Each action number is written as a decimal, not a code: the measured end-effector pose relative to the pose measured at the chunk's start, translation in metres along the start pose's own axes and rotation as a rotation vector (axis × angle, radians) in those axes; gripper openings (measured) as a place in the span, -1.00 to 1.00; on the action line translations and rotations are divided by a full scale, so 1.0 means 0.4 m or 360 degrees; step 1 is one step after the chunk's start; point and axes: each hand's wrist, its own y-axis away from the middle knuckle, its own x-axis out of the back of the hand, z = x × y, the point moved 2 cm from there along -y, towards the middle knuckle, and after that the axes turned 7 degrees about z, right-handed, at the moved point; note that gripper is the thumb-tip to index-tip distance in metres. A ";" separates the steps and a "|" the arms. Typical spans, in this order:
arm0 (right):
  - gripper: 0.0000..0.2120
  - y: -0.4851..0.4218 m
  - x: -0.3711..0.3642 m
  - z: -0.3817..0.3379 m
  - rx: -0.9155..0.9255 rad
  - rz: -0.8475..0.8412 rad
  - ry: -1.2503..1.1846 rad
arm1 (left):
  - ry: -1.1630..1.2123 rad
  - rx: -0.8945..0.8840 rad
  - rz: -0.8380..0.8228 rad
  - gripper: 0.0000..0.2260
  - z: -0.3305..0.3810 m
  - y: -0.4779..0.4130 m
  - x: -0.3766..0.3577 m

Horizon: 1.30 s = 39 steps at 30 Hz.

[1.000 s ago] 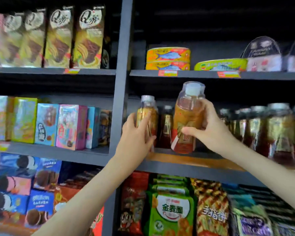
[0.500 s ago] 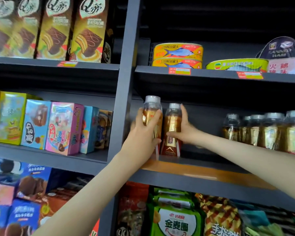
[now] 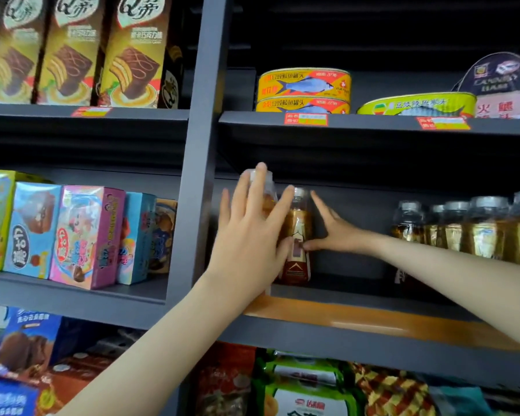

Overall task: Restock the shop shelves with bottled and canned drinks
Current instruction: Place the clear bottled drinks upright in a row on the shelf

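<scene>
Two amber drink bottles stand at the left end of the middle right shelf point(image 3: 357, 307). My left hand point(image 3: 249, 235) lies with straight, spread fingers over the front bottle point(image 3: 269, 199), hiding most of it. The second bottle point(image 3: 296, 244), with a red-brown label and a clear cap, stands just right of it. My right hand point(image 3: 333, 232) is spread beside that bottle, thumb tip touching its label, fingers straight and off it. A row of several similar bottles point(image 3: 475, 232) stands farther right on the same shelf.
Fish cans point(image 3: 303, 90) and a green can point(image 3: 418, 104) sit on the shelf above. Snack boxes point(image 3: 84, 235) fill the left bay beyond the grey upright post point(image 3: 198, 175). Snack bags point(image 3: 306, 391) lie below. A gap separates the two bottles from the row at right.
My right hand set its bottle down on the shelf beside the first one and let go, its fingers spreading. My left hand opened from gripping the front bottle to lying flat over it.
</scene>
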 end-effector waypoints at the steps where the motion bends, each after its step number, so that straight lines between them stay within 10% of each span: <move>1: 0.15 0.006 0.025 0.030 -0.0040 0.0072 0.0144 | -0.0048 -0.0060 0.0043 -0.37 0.017 -0.014 -0.007; 7: 0.10 0.081 0.165 0.226 -0.0562 0.0410 0.0896 | -0.0162 -0.0190 0.0037 -0.36 0.121 -0.084 -0.094; 19: 0.15 0.028 0.185 0.312 -0.0823 0.0420 0.0734 | -0.0191 -0.0114 -0.0041 -0.27 0.170 -0.077 -0.183; 39: -0.08 0.278 0.249 0.027 0.0707 0.0743 0.0570 | 0.0100 0.0147 -0.0268 -0.28 0.230 -0.099 -0.097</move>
